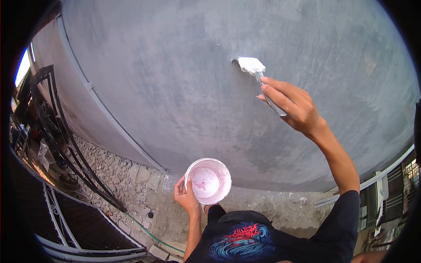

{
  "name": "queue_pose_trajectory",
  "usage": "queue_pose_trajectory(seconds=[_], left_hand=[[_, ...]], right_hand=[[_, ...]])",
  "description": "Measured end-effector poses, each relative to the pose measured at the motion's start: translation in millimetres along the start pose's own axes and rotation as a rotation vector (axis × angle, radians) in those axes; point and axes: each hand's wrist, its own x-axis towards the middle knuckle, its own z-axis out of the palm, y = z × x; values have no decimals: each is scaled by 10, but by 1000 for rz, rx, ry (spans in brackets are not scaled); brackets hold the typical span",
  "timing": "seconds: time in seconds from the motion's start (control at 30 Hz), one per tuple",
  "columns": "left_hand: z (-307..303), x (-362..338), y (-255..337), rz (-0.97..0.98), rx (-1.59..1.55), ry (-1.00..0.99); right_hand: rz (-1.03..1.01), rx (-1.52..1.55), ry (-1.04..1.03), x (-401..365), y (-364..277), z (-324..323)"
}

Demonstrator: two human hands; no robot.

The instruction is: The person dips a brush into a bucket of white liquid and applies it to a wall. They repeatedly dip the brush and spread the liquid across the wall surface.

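Note:
My right hand point(298, 107) grips the grey handle of a putty knife point(275, 106), fingers closed along it. A thick lump of white paste point(251, 65) covers the knife's head and hides most of the blade. This end is up against the grey wall point(175, 79), beside a small dark patch point(235, 60). Lower down, my left hand point(186, 197) holds a pale pink-white bucket point(225, 182) by its left side, thumb over the rim. White and pinkish residue coats the inside of the bucket.
A pipe point(109, 114) runs down the wall on the left. Rubble point(114, 171) and a green hose point(149, 232) lie on the ground there. Dark metal frames point(66, 127) lean at far left. A concrete strip point(272, 206) borders the wall's foot.

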Motion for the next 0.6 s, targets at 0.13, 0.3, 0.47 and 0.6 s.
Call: queue_pose_trajectory(seconds=[0.13, 0.3, 0.47, 0.6], left_hand=[[-25, -8, -29, -25, 3, -7], [-58, -4, -76, 8, 9, 18], [-138, 39, -56, 35, -8, 28], [-124, 74, -68, 53, 9, 20]], right_hand=[[-100, -145, 121, -47, -161, 149], [-93, 84, -327, -1160, -676, 927], [130, 297, -456, -1281, -720, 996], [119, 110, -80, -546, -299, 559]])
